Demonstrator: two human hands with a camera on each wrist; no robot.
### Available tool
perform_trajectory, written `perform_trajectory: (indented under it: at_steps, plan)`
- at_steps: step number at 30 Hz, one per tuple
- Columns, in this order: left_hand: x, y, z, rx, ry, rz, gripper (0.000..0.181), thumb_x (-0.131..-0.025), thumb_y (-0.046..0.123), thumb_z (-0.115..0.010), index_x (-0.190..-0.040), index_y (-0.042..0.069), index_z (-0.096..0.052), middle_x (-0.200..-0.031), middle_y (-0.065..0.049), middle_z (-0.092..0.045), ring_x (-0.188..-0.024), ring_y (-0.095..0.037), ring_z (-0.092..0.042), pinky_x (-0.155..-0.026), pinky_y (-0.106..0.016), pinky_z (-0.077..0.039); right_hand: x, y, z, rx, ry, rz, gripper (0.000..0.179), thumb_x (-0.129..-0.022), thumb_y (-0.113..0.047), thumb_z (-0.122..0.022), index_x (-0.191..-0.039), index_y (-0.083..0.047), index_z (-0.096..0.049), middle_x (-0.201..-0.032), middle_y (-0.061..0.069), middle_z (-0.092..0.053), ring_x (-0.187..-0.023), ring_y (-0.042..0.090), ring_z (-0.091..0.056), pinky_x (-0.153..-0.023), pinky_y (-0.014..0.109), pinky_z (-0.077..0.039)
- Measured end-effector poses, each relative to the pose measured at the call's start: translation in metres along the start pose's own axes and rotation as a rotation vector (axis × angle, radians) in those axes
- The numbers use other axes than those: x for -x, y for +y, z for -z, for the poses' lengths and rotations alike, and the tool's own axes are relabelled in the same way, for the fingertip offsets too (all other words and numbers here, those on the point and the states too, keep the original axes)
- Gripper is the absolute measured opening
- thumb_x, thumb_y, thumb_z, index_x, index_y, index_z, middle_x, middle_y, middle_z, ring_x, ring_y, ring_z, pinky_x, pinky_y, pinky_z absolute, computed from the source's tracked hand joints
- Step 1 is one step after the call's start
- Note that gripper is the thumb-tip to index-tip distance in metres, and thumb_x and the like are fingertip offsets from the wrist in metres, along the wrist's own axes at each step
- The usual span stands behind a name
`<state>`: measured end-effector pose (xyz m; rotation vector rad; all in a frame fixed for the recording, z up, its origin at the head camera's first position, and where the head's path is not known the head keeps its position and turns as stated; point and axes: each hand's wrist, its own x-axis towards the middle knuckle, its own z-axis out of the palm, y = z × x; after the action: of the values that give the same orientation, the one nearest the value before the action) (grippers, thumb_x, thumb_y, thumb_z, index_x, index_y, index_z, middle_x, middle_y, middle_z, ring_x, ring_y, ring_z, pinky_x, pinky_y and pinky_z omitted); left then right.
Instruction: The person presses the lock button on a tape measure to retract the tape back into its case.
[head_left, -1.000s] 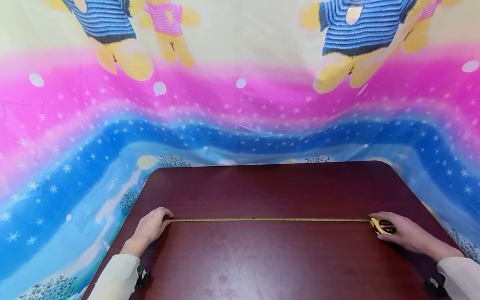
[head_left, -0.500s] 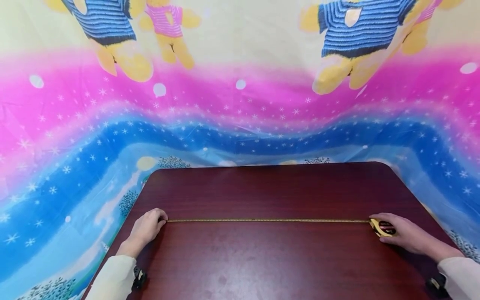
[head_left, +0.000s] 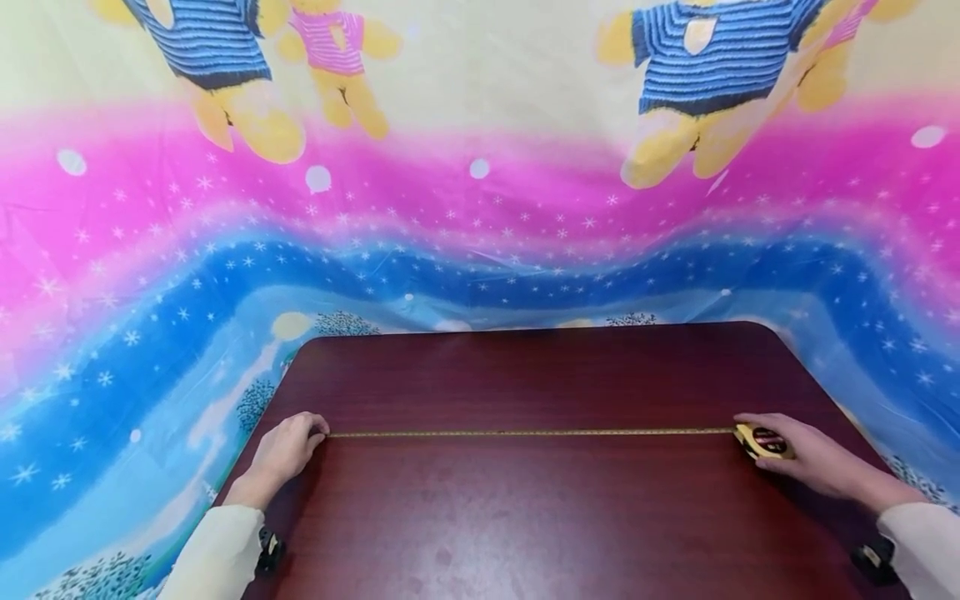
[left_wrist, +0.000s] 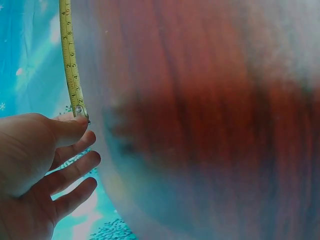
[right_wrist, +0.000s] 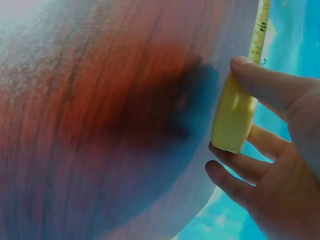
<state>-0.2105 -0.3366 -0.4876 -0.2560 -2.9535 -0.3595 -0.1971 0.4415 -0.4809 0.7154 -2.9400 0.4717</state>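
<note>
I see the tape measure's blade (head_left: 525, 432) running straight across the table (head_left: 525, 375); I can't tell whether it touches the top. Near the table's right edge, the right hand (head_left: 816, 457) curls thumb and fingers round the yellow case (head_left: 763, 442), covering part of it. Near the table's left edge, the left hand (head_left: 283, 450) pinches the blade's partly hidden tip, other fingers spread. A printed cloth (head_left: 465, 208) hangs beyond the table.

Off-white left sleeve (head_left: 213, 554), matching right sleeve (head_left: 926, 546), black left wrist device (head_left: 269, 550), black right wrist device (head_left: 874, 560) (both small, chunky)
</note>
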Motion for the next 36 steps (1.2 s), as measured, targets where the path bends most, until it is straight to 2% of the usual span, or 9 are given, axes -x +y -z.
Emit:
perform_trajectory:
  at_steps: [3,6,10,14,20,24,32,36]
  plan:
    - [-0.001,-0.001,0.008,0.006,0.004,-0.003,0.009,-0.092,0.004,-0.07,-0.097,0.01,-0.074,-0.099,-0.009,-0.074,-0.087,-0.028,-0.069,-0.076,-0.049,-0.057,-0.003,-0.004,0.001,-0.012,0.086,0.058,0.063,-0.083,-0.01,-0.081,-0.14,-0.008,-0.054,-0.13,0.01,-0.059,-0.113,-0.02,-0.036,-0.08,0.006,-0.035]
    - [-0.002,0.0,0.014,0.012,0.001,-0.004,0.009,-0.093,0.004,-0.069,-0.099,0.01,-0.074,-0.099,-0.009,-0.074,-0.086,-0.026,-0.069,-0.075,-0.048,-0.057,-0.005,-0.007,-0.001,-0.007,0.15,0.131,0.063,-0.081,0.002,-0.08,-0.136,-0.008,-0.053,-0.126,0.007,-0.056,-0.114,-0.02,-0.033,-0.082,0.002,-0.03]
    - [-0.003,0.001,0.018,0.018,-0.013,0.0,0.01,-0.094,0.005,-0.068,-0.102,0.009,-0.073,-0.1,-0.009,-0.073,-0.086,-0.025,-0.068,-0.075,-0.048,-0.057,-0.009,-0.008,-0.004,0.015,0.218,0.207,0.053,-0.077,0.01,-0.078,-0.122,-0.01,-0.059,-0.119,0.002,-0.053,-0.113,-0.015,-0.035,-0.082,0.001,-0.032]
    - [-0.005,0.001,0.019,0.017,-0.013,-0.001,0.01,-0.094,0.005,-0.068,-0.102,0.009,-0.073,-0.1,-0.009,-0.073,-0.087,-0.025,-0.068,-0.076,-0.049,-0.058,-0.013,-0.008,-0.005,0.032,0.269,0.26,0.046,-0.073,0.013,-0.079,-0.108,-0.013,-0.063,-0.114,0.003,-0.054,-0.112,-0.011,-0.04,-0.083,0.001,-0.033]
    - [-0.009,-0.001,0.024,0.006,0.009,-0.018,0.009,-0.095,0.006,-0.067,-0.1,0.009,-0.073,-0.099,-0.009,-0.074,-0.087,-0.028,-0.07,-0.076,-0.05,-0.057,-0.019,-0.011,0.003,0.098,0.262,0.215,0.045,-0.073,0.007,-0.082,-0.105,-0.02,-0.064,-0.112,-0.003,-0.058,-0.099,-0.006,-0.05,-0.075,0.003,-0.035]
    - [-0.01,-0.002,0.027,0.001,0.02,-0.019,0.01,-0.095,0.005,-0.066,-0.1,0.009,-0.074,-0.099,-0.009,-0.074,-0.089,-0.03,-0.07,-0.075,-0.051,-0.057,-0.023,-0.012,0.008,0.125,0.257,0.208,0.044,-0.073,0.003,-0.083,-0.104,-0.022,-0.064,-0.111,-0.006,-0.06,-0.096,-0.001,-0.056,-0.075,0.004,-0.036]
    - [-0.011,-0.001,0.03,0.015,0.007,-0.011,0.01,-0.096,0.006,-0.066,-0.102,0.009,-0.073,-0.099,-0.009,-0.074,-0.09,-0.031,-0.07,-0.075,-0.051,-0.056,-0.018,-0.011,0.005,0.111,0.265,0.232,0.046,-0.072,0.002,-0.084,-0.1,-0.028,-0.063,-0.106,-0.01,-0.061,-0.097,-0.004,-0.057,-0.075,0.004,-0.037]
    - [-0.012,-0.001,0.031,0.009,0.015,-0.009,0.01,-0.095,0.006,-0.066,-0.101,0.009,-0.073,-0.098,-0.008,-0.075,-0.089,-0.03,-0.07,-0.074,-0.05,-0.056,-0.017,-0.011,0.003,0.095,0.255,0.216,0.044,-0.074,0.002,-0.083,-0.096,-0.029,-0.061,-0.107,-0.007,-0.061,-0.091,-0.003,-0.057,-0.067,0.014,-0.042]
